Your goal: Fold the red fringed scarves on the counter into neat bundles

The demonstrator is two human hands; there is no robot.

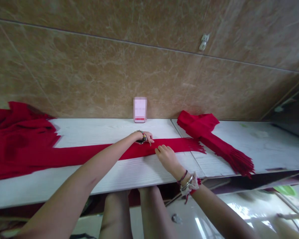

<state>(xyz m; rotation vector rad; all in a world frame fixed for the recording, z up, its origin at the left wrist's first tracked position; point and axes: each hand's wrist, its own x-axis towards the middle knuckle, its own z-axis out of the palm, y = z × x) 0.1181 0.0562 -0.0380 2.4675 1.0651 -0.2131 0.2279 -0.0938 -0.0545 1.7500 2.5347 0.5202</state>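
A long red scarf (137, 152) lies flat across a white wood-grain surface, its fringed end (196, 145) pointing right. My left hand (148, 137) is at the scarf's far edge, fingers loosely stretched and touching the cloth. Across from it, my right hand (167, 157) has its fingers curled at the near edge, closed on the cloth; the fingertips are partly hidden. To the right rests a second red scarf (214, 139), folded over itself, its fringe hanging at the front edge. Bunched red cloth (17, 139) is heaped on the left.
A phone (140, 109) with a blurred screen leans upright against the brown tiled wall (89, 66). A small white fixture (204, 42) is on the wall. At the far right stands a dark object (291, 113). My legs are below the front edge, over a shiny floor.
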